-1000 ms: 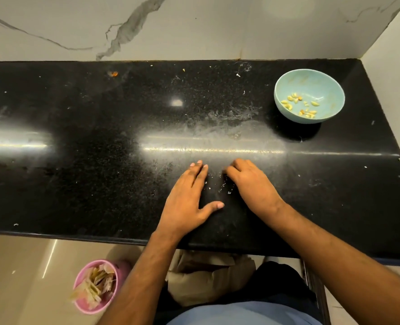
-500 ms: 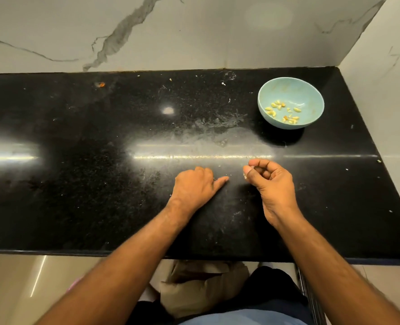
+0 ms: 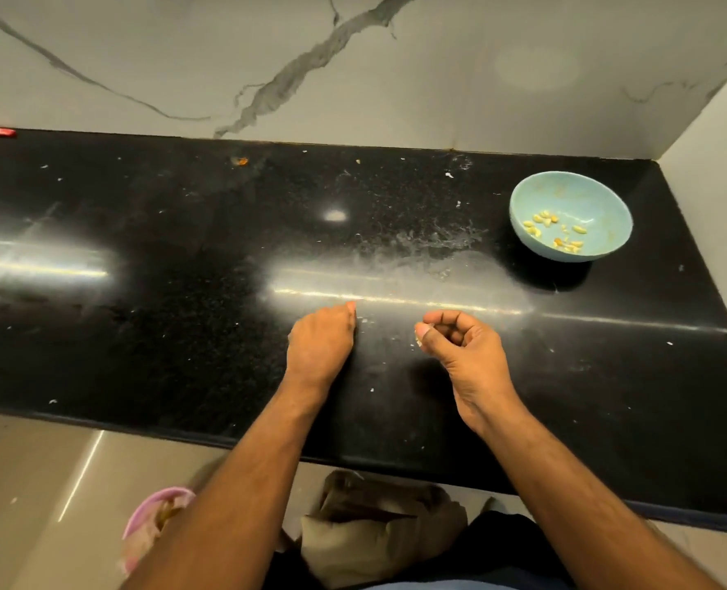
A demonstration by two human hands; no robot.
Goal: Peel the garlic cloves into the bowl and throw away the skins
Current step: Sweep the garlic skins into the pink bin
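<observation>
A light blue bowl (image 3: pixel 532 193) with several peeled garlic cloves (image 3: pixel 553 232) stands at the back right of the black counter (image 3: pixel 161 257). My right hand (image 3: pixel 468 355) hovers just above the counter's middle. Its fingers are curled, and thumb and fingertips pinch a small pale scrap of garlic skin (image 3: pixel 418 341). My left hand (image 3: pixel 321 344) rests on the counter a little to the left, fingers curled under, with nothing visible in it. Tiny skin flakes (image 3: pixel 364 320) lie between the two hands. On the floor at lower left stands a pink bin (image 3: pixel 140 525), partly hidden by my left arm.
White flakes and a dusty smear are scattered over the counter. A marble wall runs along the back and meets a side wall on the right, just past the bowl. A brown bag (image 3: pixel 374 530) sits on the floor under the counter's front edge.
My left thumb has folded in and the hand has curled into a fist. My right hand stays curled on the scrap, slightly farther from the left. The pink bin is back in view.
</observation>
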